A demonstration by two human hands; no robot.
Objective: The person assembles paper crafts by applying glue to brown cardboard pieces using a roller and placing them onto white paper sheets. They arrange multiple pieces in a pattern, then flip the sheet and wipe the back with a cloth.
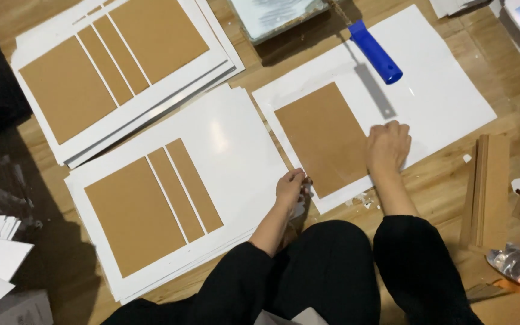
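Head view. Fingers [296, 179] of left hand [289, 189] curled loosely, tips pinching the lower left corner of the brown card panel [323, 139] and the edge of the white sheet [446, 96] beneath it. Fingers [386, 129] of right hand [387, 145] drawn together and bent, pressed flat on the right edge of the same panel where it meets the white sheet; nothing gripped, knuckles up. Panel lying flat on the left half of the sheet, slightly rotated, sheet resting on the wooden floor [440, 180].

Blue-handled roller [375, 53] lying on the sheet above the right hand, well clear of the fingers, its grey head toward the hand. Pale tray [275, 15] at the top edge, just beyond the handle.

Left of the hands: stack of white sheets [224, 138] carrying one wide brown panel and two narrow strips. Second stack [115, 66] farther up, with two wide panels flanking two strips. Brown board strips on edge [487, 186] at right, apart from the sheet. Knees in black cloth at the bottom of frame.
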